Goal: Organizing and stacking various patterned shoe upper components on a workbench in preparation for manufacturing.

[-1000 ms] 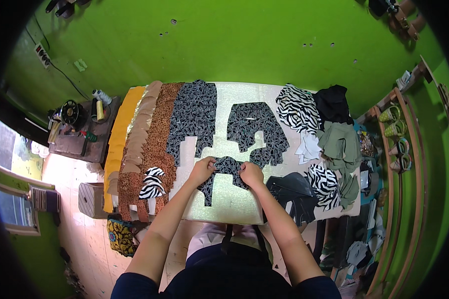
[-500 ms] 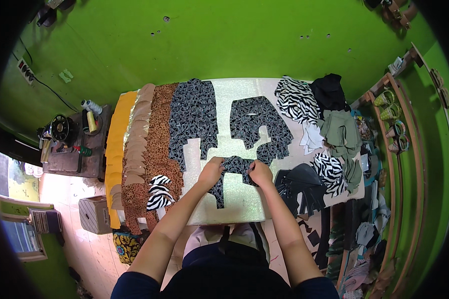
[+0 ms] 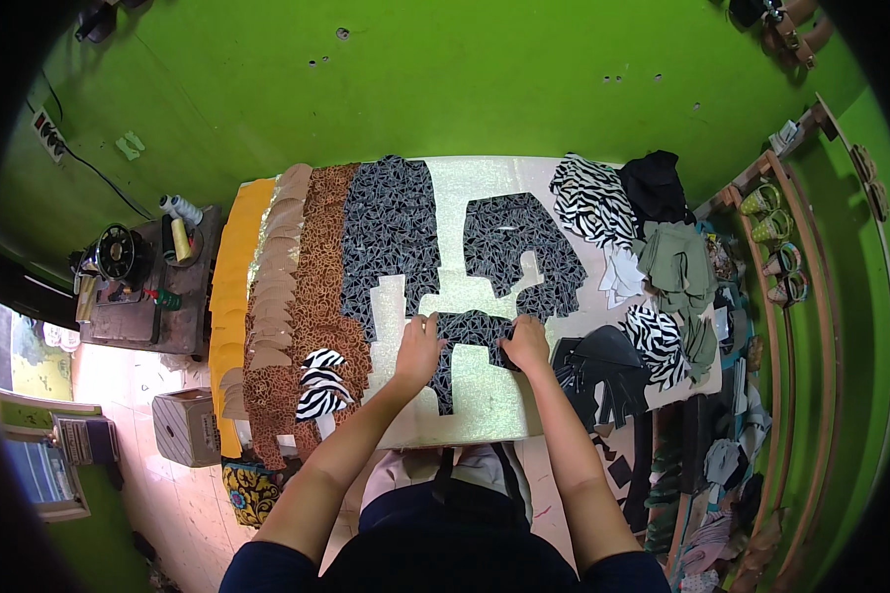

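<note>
- Left hand (image 3: 422,349): grip looser than a moment ago, fingers parted at the left edge of the patterned piece (image 3: 476,329).
- Piece: on the surface (image 3: 494,420), between the hands, flatter than before; judged as laid down, possibly being straightened.
- Right hand (image 3: 528,344): at the right edge; cannot tell whether its grip pinches.
- Black pieces (image 3: 605,358): just beside, right.

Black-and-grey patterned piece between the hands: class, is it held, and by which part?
The patterned piece has the left hand at its left end and the right hand at its right end; whether either grips it cannot be told.
</note>
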`<state>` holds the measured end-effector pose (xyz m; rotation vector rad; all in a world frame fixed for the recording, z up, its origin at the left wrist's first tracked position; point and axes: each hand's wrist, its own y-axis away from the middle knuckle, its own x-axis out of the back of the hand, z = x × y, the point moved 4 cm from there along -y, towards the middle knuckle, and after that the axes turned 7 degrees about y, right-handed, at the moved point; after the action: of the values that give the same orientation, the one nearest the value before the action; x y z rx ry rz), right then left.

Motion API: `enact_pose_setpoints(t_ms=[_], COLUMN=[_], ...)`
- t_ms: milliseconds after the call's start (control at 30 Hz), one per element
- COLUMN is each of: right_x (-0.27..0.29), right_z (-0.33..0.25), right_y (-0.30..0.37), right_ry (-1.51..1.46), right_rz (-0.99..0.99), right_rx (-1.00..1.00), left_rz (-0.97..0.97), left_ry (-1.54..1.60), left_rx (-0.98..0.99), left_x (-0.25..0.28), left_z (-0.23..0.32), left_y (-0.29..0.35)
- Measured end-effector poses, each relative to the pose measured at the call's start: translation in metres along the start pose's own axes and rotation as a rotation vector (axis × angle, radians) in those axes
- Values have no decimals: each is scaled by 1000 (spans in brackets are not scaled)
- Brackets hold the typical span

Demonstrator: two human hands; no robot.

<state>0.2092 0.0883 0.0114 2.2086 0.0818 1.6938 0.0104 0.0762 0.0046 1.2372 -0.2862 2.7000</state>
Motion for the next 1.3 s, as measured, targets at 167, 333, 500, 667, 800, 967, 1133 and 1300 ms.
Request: enact_pose_setpoints(t_ms=[167,333,500,667,800,967,1133,1300], right_x=[-2,-11,-12,-4,-2,0,-14,-13], right_z=[-14,-15,-19,-40,-89,-142,-167,-170], right_y=[19,43,40,27,7,-18,-36,-34], right_ry=[-153,-267,-387,-478,-596,-562,-540,-168], right_rz=[47,329,327,321,234,390,262,422], right_rx=[52,141,196,267,307,450,438,377], left_rz=[-61,-140,137,124,331,389,388,396], left_ry=[49,217,359,483,463,422,335,19], left_rx=[294,430,214,358,257,299,334,439], left_x=[-2,-9,0,35,61,95,105,107], left_z=[-14,-27,-28,-23,-70,-95,-115,-123], left_y=[-3,-4,11,12,7,-14,-23,-20])
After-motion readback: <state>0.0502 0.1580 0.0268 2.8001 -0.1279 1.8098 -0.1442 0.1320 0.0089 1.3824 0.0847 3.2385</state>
